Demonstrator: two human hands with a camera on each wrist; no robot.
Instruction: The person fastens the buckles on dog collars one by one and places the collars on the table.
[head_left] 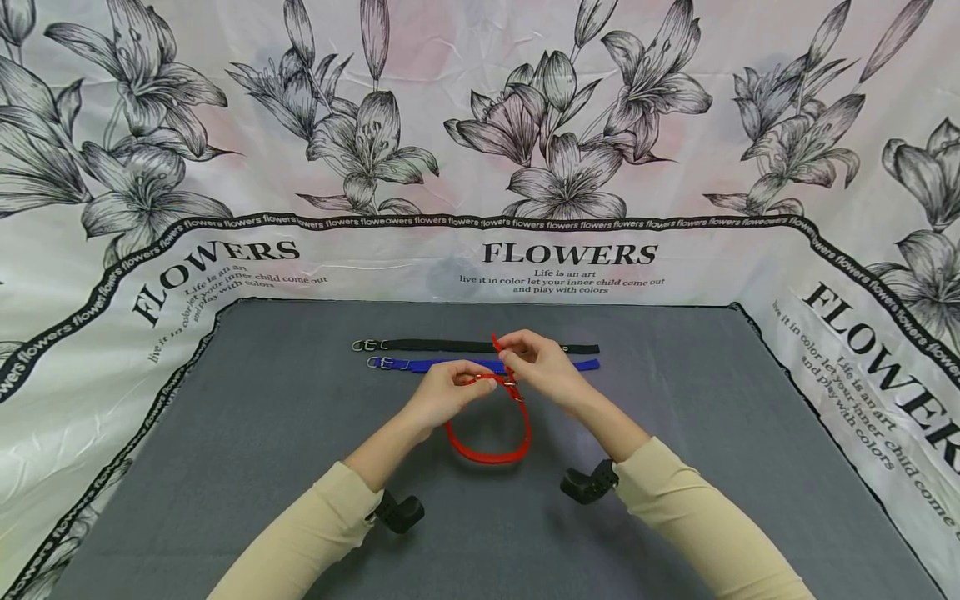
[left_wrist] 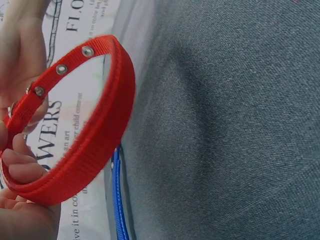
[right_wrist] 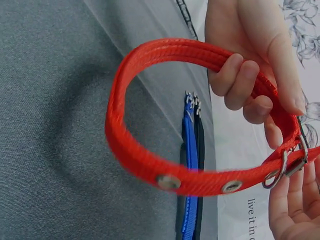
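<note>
A red collar [head_left: 489, 454] with metal eyelets is held up in a loop over the grey mat [head_left: 262, 433], its free end threaded through the metal buckle [right_wrist: 287, 162]. My left hand [head_left: 467, 382] grips the strap with curled fingers [right_wrist: 240, 82] just beside the buckle. My right hand [head_left: 517, 354] pinches the strap's free end above the buckle. The left wrist view shows the loop [left_wrist: 95, 135] close up, with fingertips [left_wrist: 20, 170] curled on it at lower left.
A black collar [head_left: 465, 345] and a blue collar [head_left: 427, 364] lie flat, side by side, behind the hands, buckles to the left. A flower-printed cloth [head_left: 480, 167] rises behind and at both sides of the mat. Black wrist cameras [head_left: 397, 510] sit under both forearms.
</note>
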